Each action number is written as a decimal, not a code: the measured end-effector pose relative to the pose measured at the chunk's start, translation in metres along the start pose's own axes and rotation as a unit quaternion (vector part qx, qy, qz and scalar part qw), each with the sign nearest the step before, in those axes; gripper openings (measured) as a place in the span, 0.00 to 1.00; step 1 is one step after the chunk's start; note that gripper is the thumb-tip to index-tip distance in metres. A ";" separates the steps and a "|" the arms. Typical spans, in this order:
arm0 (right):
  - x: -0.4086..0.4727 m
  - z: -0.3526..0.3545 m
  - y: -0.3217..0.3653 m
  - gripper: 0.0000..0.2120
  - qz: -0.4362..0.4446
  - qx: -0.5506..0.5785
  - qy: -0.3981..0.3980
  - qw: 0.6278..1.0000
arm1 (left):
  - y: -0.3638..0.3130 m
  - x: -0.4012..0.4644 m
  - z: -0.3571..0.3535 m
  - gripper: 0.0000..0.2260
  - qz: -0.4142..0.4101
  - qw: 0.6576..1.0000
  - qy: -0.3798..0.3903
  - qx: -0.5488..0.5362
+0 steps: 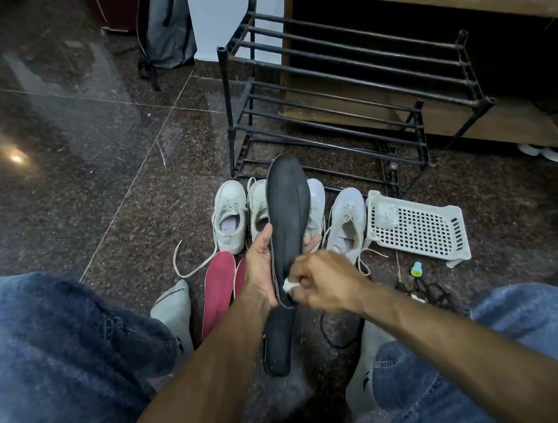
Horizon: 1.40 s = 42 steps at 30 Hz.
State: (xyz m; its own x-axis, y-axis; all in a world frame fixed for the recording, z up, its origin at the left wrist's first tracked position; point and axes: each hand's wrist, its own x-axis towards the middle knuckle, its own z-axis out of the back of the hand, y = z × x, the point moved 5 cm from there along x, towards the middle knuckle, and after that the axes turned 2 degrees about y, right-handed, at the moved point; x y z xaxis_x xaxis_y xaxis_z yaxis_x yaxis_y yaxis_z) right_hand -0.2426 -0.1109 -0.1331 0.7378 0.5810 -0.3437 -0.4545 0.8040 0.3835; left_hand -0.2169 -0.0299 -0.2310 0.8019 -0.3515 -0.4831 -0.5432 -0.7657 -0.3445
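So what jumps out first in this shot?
The long black insole, held upright mid-frame by the left hand while the right hand pinches a small white wad against its lower end. Behind it, a row of white lace-up sneakers on the dark floor, and red insoles beside the left wrist.

No text, brand or number can be read anywhere in the frame. A pale sticker (387,213) on the white basket (425,240) at centre right is too blurred to read. The dark mark on the grey sock (174,312) at lower left is also illegible.
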 end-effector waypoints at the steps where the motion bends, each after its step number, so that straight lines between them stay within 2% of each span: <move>1: -0.004 -0.005 0.003 0.09 0.020 -0.013 0.005 1.000 | 0.001 0.003 0.002 0.27 0.003 1.000 0.008 -0.003; 3: -0.002 -0.005 -0.003 0.05 0.021 -0.043 -0.018 0.999 | 0.002 0.002 0.000 0.27 0.008 1.000 0.024 -0.011; 7: 0.011 0.014 -0.020 0.09 -0.052 -0.054 -0.100 0.992 | 0.003 -0.003 -0.006 0.28 0.010 1.000 0.024 -0.002; 10: 0.011 0.013 -0.019 0.06 -0.047 -0.019 -0.071 0.996 | -0.001 -0.006 -0.006 0.28 0.000 0.999 0.030 -0.015; 12: 0.003 0.003 -0.008 0.03 -0.012 -0.004 -0.023 1.000 | -0.003 -0.005 -0.004 0.28 -0.004 0.999 0.041 -0.034; 14: -0.004 -0.004 -0.002 0.03 0.016 -0.016 -0.011 1.000 | -0.006 -0.004 -0.004 0.27 -0.017 0.998 0.038 -0.049; 17: 0.004 0.006 -0.013 0.08 -0.029 -0.034 -0.072 0.996 | -0.005 -0.005 -0.011 0.33 -0.003 0.998 0.052 -0.031; 20: 0.010 0.012 -0.021 0.09 -0.079 -0.027 -0.112 0.990 | -0.002 -0.006 -0.007 0.31 0.014 0.999 0.048 -0.008; 23: 0.005 0.000 -0.007 0.03 -0.041 0.021 -0.056 0.997 | -0.001 -0.003 0.002 0.32 0.012 0.999 0.040 -0.012; 26: 0.001 -0.005 0.002 0.08 0.001 0.007 -0.017 1.000 | -0.003 -0.004 0.003 0.29 0.003 0.999 0.032 -0.019; 28: 0.010 0.004 -0.005 0.04 -0.018 -0.031 -0.059 0.998 | 0.000 -0.004 0.000 0.28 -0.002 1.000 0.022 -0.018; 31: 0.027 0.024 -0.027 0.09 -0.094 -0.055 -0.118 0.987 | 0.012 -0.004 -0.007 0.21 0.012 1.000 0.017 -0.020; 34: 0.033 0.029 -0.035 0.08 -0.133 -0.034 -0.137 0.981 | 0.017 -0.002 -0.006 0.22 0.019 0.999 0.026 -0.031; 36: 0.025 0.016 -0.022 0.06 -0.094 0.032 -0.103 0.990 | 0.014 -0.002 -0.003 0.23 0.003 0.999 0.023 -0.042; 38: 0.010 -0.004 -0.003 0.03 -0.023 0.096 -0.038 0.994 | 0.010 -0.001 0.004 0.26 0.001 0.999 0.022 -0.038; 40: 0.000 -0.014 0.006 0.03 0.024 0.102 -0.003 0.995 | 0.009 -0.001 0.008 0.28 0.007 0.999 0.016 -0.029; 42: 0.002 -0.009 0.003 0.04 0.034 0.061 -0.026 0.997 | 0.010 -0.001 0.007 0.28 0.016 0.999 0.017 -0.027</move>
State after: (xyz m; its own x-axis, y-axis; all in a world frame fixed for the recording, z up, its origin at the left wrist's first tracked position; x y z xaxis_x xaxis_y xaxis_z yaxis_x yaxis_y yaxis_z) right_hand -0.2466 -0.1059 -0.1400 0.7336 0.6242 -0.2688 -0.4432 0.7392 0.5071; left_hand -0.2244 -0.0338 -0.2395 0.7930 -0.3929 -0.4657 -0.5545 -0.7820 -0.2845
